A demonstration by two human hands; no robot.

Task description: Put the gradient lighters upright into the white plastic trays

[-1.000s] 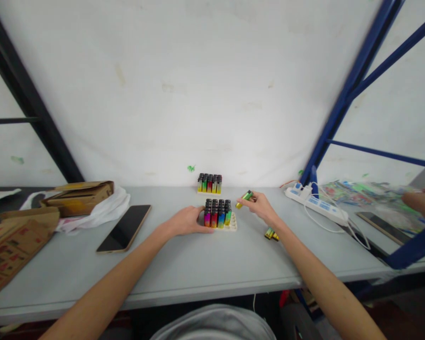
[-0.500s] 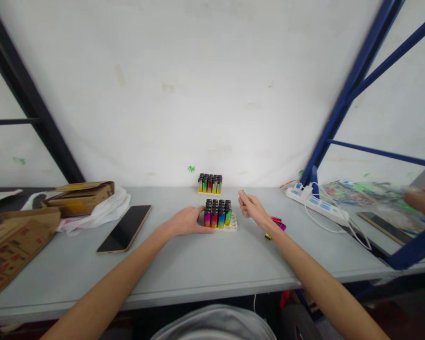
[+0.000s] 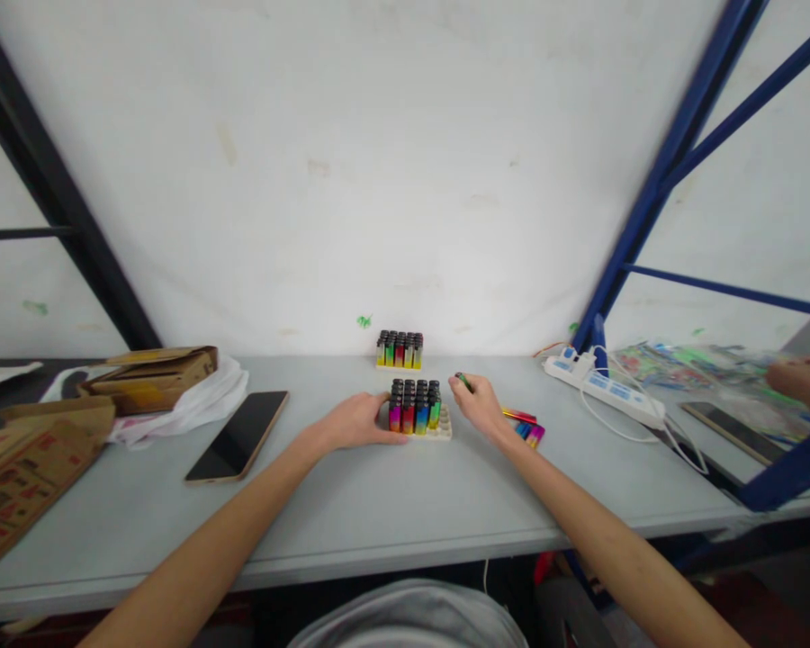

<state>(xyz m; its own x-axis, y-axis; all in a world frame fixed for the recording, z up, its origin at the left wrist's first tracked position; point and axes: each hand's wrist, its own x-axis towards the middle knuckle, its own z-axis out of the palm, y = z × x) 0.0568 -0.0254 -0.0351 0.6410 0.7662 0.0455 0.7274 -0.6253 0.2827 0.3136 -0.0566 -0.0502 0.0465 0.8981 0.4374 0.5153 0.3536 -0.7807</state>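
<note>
Several upright lighters [image 3: 409, 416] with black tops and bright rainbow bodies fill most of a pale tray [image 3: 440, 436]; holes show along its right side. My left hand [image 3: 359, 420] wraps thumb and fingers around the left end of this tray. Just right of the tray, my right hand [image 3: 478, 402] is closed on a lighter [image 3: 463, 382], of which a dark top and a bit of green show. Beyond that wrist lie several loose lighters [image 3: 530, 432], red, blue and purple, partly covered by my forearm.
A second tray of lighters [image 3: 400, 351] stands against the wall. On the left lie a phone [image 3: 238, 436], cardboard boxes [image 3: 149, 378] and a white plastic bag [image 3: 220, 391]. At right are a power strip [image 3: 607, 389], a blue metal frame [image 3: 638, 216] and another person's hand [image 3: 806, 387].
My right hand has shifted slightly left toward the tray, and more of the lighter in it shows. More of the loose lighters are visible. My left hand stays put.
</note>
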